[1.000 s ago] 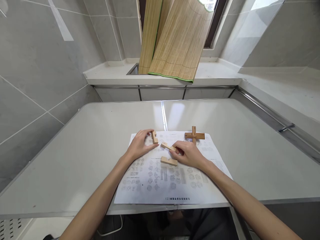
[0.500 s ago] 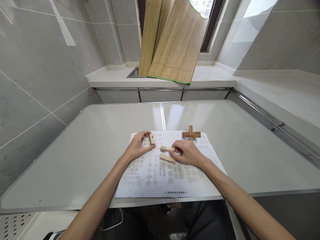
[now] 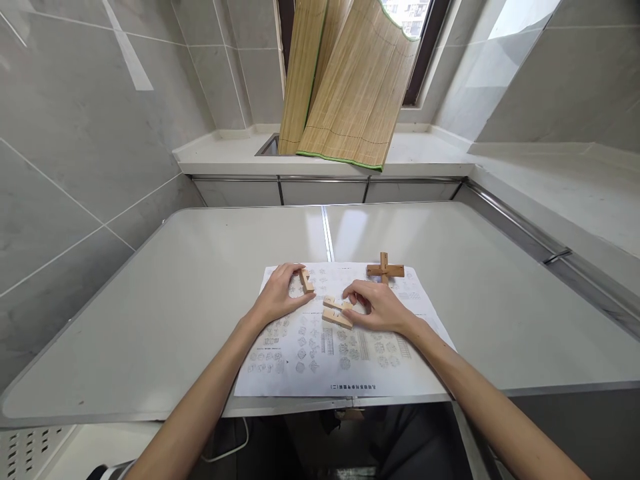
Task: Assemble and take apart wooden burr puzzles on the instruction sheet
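A printed sheet of diagrams (image 3: pixel 345 363) lies on the white table (image 3: pixel 200 287). My left hand (image 3: pixel 280 298) rests on the sheet with thumb and fingers pinched on a small notched wooden block (image 3: pixel 307 281). My right hand (image 3: pixel 377 305) lies curled beside two notched wooden blocks (image 3: pixel 336 311) that sit side by side. Its fingertips touch the upper one (image 3: pixel 334 303). A wooden cross assembly (image 3: pixel 385 270) stands at the sheet's far right corner, apart from both hands.
A bamboo blind (image 3: pixel 345 87) hangs down over a white ledge (image 3: pixel 240 157) behind the table. Grey tiled walls close in on the left and right. A metal rail (image 3: pixel 550 257) runs along the right side. The table's near edge is close to my body.
My right hand has set its block down next to the other loose block, so the two now lie side by side. My left hand keeps its block in place.
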Tool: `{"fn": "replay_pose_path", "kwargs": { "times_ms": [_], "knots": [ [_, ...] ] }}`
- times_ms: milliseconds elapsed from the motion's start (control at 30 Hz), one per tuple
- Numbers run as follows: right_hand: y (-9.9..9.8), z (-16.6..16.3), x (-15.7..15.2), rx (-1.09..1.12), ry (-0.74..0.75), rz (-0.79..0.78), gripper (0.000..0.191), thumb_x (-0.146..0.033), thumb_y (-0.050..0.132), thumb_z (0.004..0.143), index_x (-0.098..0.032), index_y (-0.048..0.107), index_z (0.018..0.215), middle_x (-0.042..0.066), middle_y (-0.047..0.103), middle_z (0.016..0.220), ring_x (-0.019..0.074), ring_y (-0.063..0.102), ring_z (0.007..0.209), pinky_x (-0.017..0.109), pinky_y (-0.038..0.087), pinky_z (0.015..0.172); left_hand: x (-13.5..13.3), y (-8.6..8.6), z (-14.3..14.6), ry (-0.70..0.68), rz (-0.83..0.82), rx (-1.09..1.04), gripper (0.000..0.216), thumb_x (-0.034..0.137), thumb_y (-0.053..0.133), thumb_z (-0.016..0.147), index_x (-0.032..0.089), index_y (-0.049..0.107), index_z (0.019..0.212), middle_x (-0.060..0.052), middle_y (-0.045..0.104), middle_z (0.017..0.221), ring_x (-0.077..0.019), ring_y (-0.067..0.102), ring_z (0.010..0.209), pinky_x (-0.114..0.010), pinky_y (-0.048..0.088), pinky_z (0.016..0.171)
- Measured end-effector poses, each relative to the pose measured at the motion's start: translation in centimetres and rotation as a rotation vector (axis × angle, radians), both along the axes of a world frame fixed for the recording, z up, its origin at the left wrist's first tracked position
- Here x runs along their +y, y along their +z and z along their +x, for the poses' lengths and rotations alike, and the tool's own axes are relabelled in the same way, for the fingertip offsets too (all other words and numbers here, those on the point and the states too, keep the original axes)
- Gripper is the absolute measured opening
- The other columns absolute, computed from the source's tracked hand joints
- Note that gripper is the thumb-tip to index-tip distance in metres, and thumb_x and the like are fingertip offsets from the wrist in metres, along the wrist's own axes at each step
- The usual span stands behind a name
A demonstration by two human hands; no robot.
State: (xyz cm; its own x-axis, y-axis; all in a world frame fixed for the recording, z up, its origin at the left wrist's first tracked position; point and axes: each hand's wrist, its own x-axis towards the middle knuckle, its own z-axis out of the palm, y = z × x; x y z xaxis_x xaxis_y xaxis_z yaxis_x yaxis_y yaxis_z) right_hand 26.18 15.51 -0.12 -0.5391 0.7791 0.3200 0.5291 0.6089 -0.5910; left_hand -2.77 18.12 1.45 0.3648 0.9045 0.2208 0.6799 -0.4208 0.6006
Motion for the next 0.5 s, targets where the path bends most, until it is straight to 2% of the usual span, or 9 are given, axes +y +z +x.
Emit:
{"fn": "replay_pose_path", "kwargs": {
  "times_ms": [133, 233, 300, 500],
  "knots": [
    [0.38, 0.22, -0.13, -0.007, 0.060, -0.029, 0.038, -0.044, 0.076, 0.087, -0.021, 0.066, 0.115, 0.001, 0.066, 0.088, 0.0179, 0.059, 0.074, 0.031, 0.043, 0.068, -0.08, -0.17, -0.01, -0.026, 0.045, 0.030, 0.051, 0.049, 0.074, 0.087, 0.028, 0.059, 0.131, -0.009, 0.065, 0.128, -0.0340, 0.060, 0.124, -0.052, 0.052, 0.104],
    [0.44, 0.08, -0.28, -0.024, 0.075, -0.040, 0.051, -0.042, 0.080, 0.082, -0.021, 0.063, 0.125, 0.003, 0.067, 0.094, 0.0196, 0.060, 0.078, 0.032, 0.044, 0.070, -0.15, -0.23, 0.01, -0.033, 0.067, 0.043, 0.049, 0.047, 0.073, 0.088, 0.028, 0.059, 0.131, -0.009, 0.065, 0.129, -0.0339, 0.059, 0.124, -0.051, 0.052, 0.104],
    [0.42, -0.14, -0.38, -0.043, 0.068, -0.020, 0.049, -0.038, 0.079, 0.082, -0.022, 0.063, 0.124, 0.003, 0.067, 0.094, 0.0197, 0.060, 0.078, 0.032, 0.044, 0.070, -0.17, -0.24, 0.02, -0.038, 0.076, 0.047, 0.048, 0.047, 0.073, 0.089, 0.028, 0.059, 0.130, -0.009, 0.065, 0.128, -0.0336, 0.059, 0.124, -0.050, 0.052, 0.103],
    [0.04, -0.68, -0.35, -0.079, 0.000, 0.043, 0.019, -0.034, 0.072, 0.089, -0.021, 0.064, 0.100, 0.002, 0.066, 0.089, 0.0170, 0.058, 0.073, 0.031, 0.040, 0.067, -0.14, -0.39, 0.07, -0.046, 0.101, 0.064, 0.047, 0.046, 0.072, 0.090, 0.027, 0.059, 0.131, -0.009, 0.065, 0.126, -0.0335, 0.060, 0.122, -0.050, 0.052, 0.103]
  ]
}}
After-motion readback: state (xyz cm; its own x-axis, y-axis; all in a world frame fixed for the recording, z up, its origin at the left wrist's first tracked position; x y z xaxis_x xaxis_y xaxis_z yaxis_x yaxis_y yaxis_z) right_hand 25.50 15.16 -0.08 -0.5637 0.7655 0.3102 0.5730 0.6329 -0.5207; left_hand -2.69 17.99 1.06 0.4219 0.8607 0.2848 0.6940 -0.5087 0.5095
